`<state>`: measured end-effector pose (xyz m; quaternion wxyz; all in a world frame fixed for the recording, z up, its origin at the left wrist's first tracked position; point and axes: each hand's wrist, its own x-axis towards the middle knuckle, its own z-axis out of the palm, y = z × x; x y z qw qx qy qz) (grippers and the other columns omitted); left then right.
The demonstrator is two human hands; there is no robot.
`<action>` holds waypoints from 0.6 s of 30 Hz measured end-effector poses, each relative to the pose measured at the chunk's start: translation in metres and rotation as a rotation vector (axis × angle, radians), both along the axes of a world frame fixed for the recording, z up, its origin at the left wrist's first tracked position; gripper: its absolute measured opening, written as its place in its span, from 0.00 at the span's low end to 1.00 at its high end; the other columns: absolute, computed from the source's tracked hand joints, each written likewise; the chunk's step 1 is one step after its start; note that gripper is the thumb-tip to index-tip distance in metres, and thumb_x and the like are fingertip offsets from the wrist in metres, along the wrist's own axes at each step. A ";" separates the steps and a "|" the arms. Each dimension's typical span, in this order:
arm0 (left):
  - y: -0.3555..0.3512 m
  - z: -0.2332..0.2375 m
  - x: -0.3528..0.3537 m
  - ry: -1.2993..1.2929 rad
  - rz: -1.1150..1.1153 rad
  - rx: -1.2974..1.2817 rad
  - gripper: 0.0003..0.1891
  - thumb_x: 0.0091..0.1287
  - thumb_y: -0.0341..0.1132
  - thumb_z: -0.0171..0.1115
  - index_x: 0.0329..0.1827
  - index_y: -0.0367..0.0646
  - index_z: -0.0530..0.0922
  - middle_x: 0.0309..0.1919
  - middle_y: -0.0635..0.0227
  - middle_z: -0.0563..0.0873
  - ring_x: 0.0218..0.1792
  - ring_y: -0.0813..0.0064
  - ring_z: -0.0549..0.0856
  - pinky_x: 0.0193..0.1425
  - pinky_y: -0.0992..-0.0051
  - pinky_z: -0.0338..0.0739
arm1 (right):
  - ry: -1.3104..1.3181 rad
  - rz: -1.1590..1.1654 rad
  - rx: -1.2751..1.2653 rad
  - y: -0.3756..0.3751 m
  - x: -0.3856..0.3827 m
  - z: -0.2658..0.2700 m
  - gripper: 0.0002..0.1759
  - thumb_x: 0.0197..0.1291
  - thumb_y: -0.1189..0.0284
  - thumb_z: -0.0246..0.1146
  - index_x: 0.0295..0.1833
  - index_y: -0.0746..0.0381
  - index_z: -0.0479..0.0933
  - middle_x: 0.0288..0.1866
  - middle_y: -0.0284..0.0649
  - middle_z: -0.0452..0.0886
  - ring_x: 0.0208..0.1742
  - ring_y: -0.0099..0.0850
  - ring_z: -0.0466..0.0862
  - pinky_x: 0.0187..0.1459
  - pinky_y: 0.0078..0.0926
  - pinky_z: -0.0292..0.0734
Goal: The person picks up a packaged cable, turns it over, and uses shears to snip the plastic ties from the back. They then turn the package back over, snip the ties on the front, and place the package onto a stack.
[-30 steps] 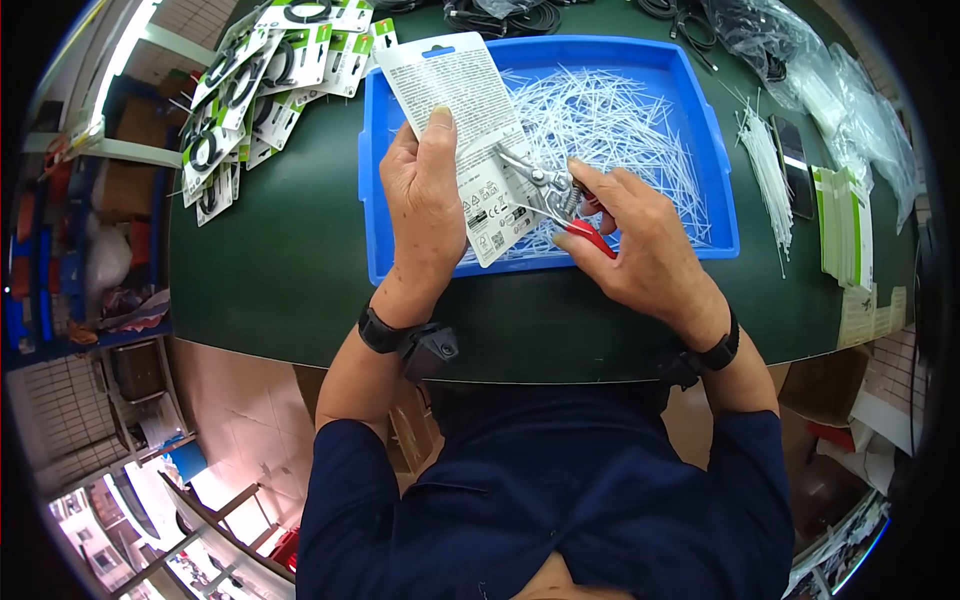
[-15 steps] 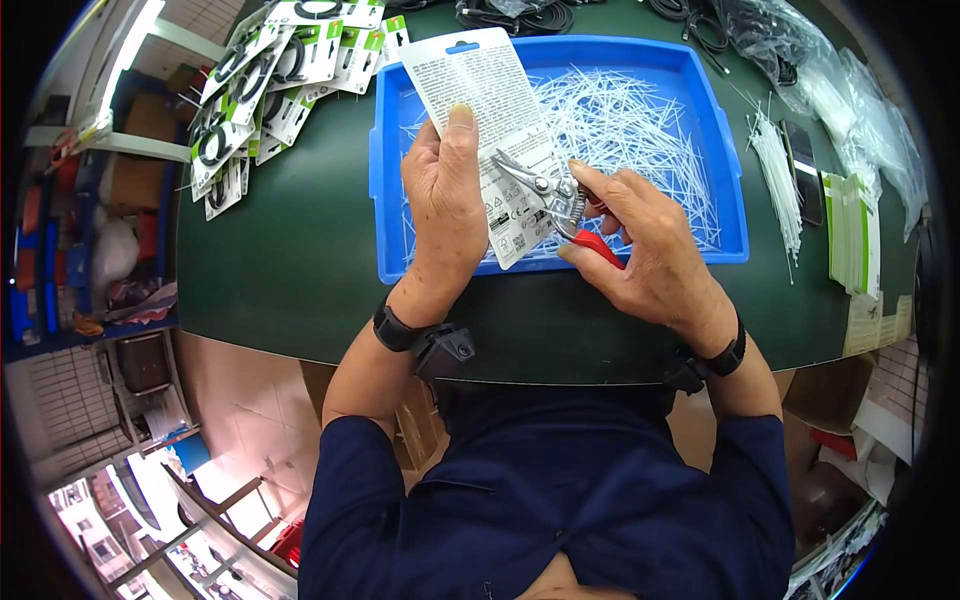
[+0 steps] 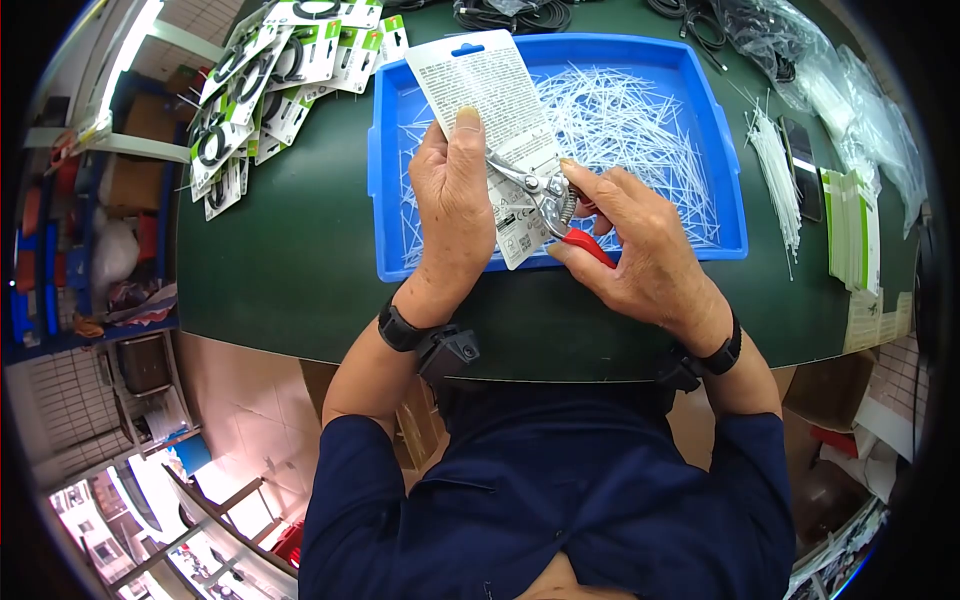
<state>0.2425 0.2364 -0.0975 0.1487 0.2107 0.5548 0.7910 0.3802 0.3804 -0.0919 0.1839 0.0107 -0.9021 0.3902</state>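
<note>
My left hand (image 3: 453, 205) holds a white printed card (image 3: 490, 95) upright, its thumb across the card's face. In my right hand (image 3: 640, 240) are pruning shears (image 3: 590, 246) with red handles, their metal jaws lying over the lower part of the card near my left fingers. What lies between the jaws is too small to tell. Behind both hands is a blue tray (image 3: 742, 225) with many loose white zip ties (image 3: 635, 130) in it.
Carded black cables (image 3: 290, 60) are heaped at the back left. At the right lie a bundle of zip ties (image 3: 775, 180), a phone (image 3: 802, 165), a stack of green-edged cards (image 3: 850, 235) and clear plastic bags (image 3: 860, 110). Black cables (image 3: 515, 15) lie at the back.
The shears have moved slightly left with my right hand, and their jaws now reach closer to my left fingers. The card has shifted a little to the right.
</note>
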 end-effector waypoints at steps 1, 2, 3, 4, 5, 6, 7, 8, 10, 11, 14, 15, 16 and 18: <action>0.000 0.000 0.000 0.001 0.001 0.001 0.24 0.87 0.48 0.53 0.62 0.31 0.79 0.49 0.63 0.89 0.46 0.82 0.86 0.51 0.79 0.81 | -0.001 -0.004 0.006 0.000 0.000 -0.001 0.41 0.53 0.76 0.78 0.75 0.66 0.76 0.45 0.44 0.83 0.39 0.32 0.85 0.44 0.29 0.83; 0.000 0.000 0.000 -0.007 -0.001 0.005 0.24 0.87 0.48 0.53 0.62 0.31 0.79 0.48 0.63 0.89 0.46 0.82 0.86 0.51 0.79 0.81 | -0.002 -0.008 0.012 0.000 0.000 -0.001 0.41 0.53 0.76 0.78 0.75 0.66 0.76 0.45 0.44 0.83 0.39 0.32 0.85 0.43 0.29 0.83; 0.000 0.000 0.000 -0.015 -0.002 0.009 0.24 0.87 0.48 0.53 0.62 0.31 0.79 0.48 0.63 0.89 0.46 0.82 0.86 0.51 0.79 0.81 | -0.003 -0.013 0.018 0.000 0.000 -0.002 0.40 0.53 0.76 0.78 0.75 0.66 0.76 0.45 0.44 0.83 0.39 0.32 0.85 0.43 0.28 0.83; 0.000 0.000 0.000 -0.022 -0.003 0.013 0.24 0.87 0.48 0.53 0.61 0.31 0.79 0.48 0.63 0.89 0.46 0.82 0.85 0.51 0.79 0.81 | -0.002 -0.012 0.018 0.000 -0.001 -0.001 0.40 0.53 0.76 0.78 0.75 0.66 0.76 0.45 0.44 0.83 0.39 0.32 0.85 0.43 0.28 0.83; 0.000 0.000 0.000 -0.022 -0.002 0.013 0.24 0.87 0.48 0.53 0.61 0.31 0.79 0.48 0.63 0.89 0.46 0.82 0.85 0.51 0.79 0.81 | 0.000 -0.008 0.014 0.000 -0.001 0.001 0.40 0.54 0.76 0.78 0.75 0.66 0.76 0.45 0.44 0.83 0.39 0.32 0.85 0.43 0.29 0.83; 0.000 0.001 0.001 -0.013 0.002 0.010 0.24 0.87 0.48 0.53 0.61 0.31 0.79 0.48 0.63 0.89 0.45 0.82 0.85 0.51 0.79 0.80 | 0.001 -0.005 0.009 -0.001 -0.001 0.002 0.40 0.54 0.76 0.78 0.75 0.66 0.76 0.44 0.44 0.83 0.38 0.32 0.85 0.43 0.29 0.83; 0.000 0.001 0.002 -0.004 0.007 0.007 0.24 0.87 0.48 0.53 0.61 0.31 0.79 0.48 0.63 0.89 0.45 0.83 0.85 0.51 0.79 0.80 | 0.003 -0.002 0.005 -0.001 -0.001 0.003 0.40 0.54 0.76 0.78 0.74 0.66 0.76 0.44 0.44 0.83 0.38 0.32 0.84 0.42 0.29 0.83; 0.000 0.001 0.002 0.004 0.012 0.004 0.24 0.87 0.48 0.53 0.61 0.31 0.79 0.48 0.64 0.89 0.45 0.83 0.85 0.51 0.80 0.80 | 0.002 -0.002 0.006 -0.001 -0.001 0.003 0.40 0.54 0.76 0.78 0.74 0.66 0.76 0.44 0.44 0.83 0.38 0.32 0.84 0.42 0.29 0.83; 0.001 0.000 0.003 0.021 0.022 -0.006 0.24 0.87 0.48 0.53 0.61 0.31 0.79 0.48 0.64 0.89 0.45 0.83 0.84 0.51 0.80 0.80 | 0.004 -0.019 0.039 -0.002 -0.001 0.002 0.39 0.54 0.77 0.78 0.74 0.66 0.76 0.43 0.44 0.83 0.36 0.32 0.84 0.41 0.29 0.83; 0.001 -0.001 0.003 0.039 0.032 -0.016 0.24 0.87 0.48 0.53 0.61 0.31 0.79 0.47 0.64 0.89 0.45 0.84 0.84 0.51 0.80 0.79 | 0.005 -0.027 0.056 -0.002 -0.001 0.001 0.39 0.54 0.77 0.78 0.74 0.66 0.76 0.43 0.44 0.83 0.36 0.32 0.84 0.41 0.29 0.83; 0.001 -0.002 0.003 0.056 0.041 -0.023 0.24 0.87 0.49 0.53 0.61 0.31 0.79 0.47 0.65 0.89 0.45 0.84 0.83 0.51 0.80 0.79 | -0.003 -0.025 0.030 -0.005 -0.001 -0.001 0.39 0.55 0.77 0.78 0.74 0.66 0.76 0.42 0.43 0.83 0.35 0.32 0.84 0.40 0.28 0.83; 0.001 -0.002 0.003 0.056 0.039 -0.019 0.24 0.87 0.49 0.53 0.61 0.31 0.79 0.47 0.65 0.89 0.45 0.84 0.83 0.51 0.80 0.78 | -0.006 -0.024 0.017 -0.006 -0.001 -0.002 0.39 0.55 0.77 0.78 0.74 0.66 0.76 0.41 0.43 0.82 0.35 0.32 0.83 0.39 0.28 0.83; 0.001 -0.002 0.002 0.056 0.036 -0.015 0.24 0.87 0.49 0.53 0.61 0.31 0.79 0.47 0.65 0.89 0.45 0.85 0.82 0.51 0.80 0.78 | -0.006 -0.024 0.017 -0.006 -0.001 -0.003 0.39 0.55 0.77 0.78 0.74 0.66 0.76 0.41 0.43 0.82 0.35 0.32 0.83 0.39 0.28 0.83; 0.001 -0.005 0.001 0.044 0.026 -0.015 0.24 0.87 0.49 0.53 0.61 0.31 0.79 0.47 0.65 0.89 0.45 0.84 0.83 0.51 0.80 0.78 | -0.009 -0.037 0.036 -0.007 0.000 -0.007 0.39 0.55 0.77 0.78 0.74 0.66 0.76 0.41 0.42 0.82 0.34 0.32 0.83 0.39 0.28 0.82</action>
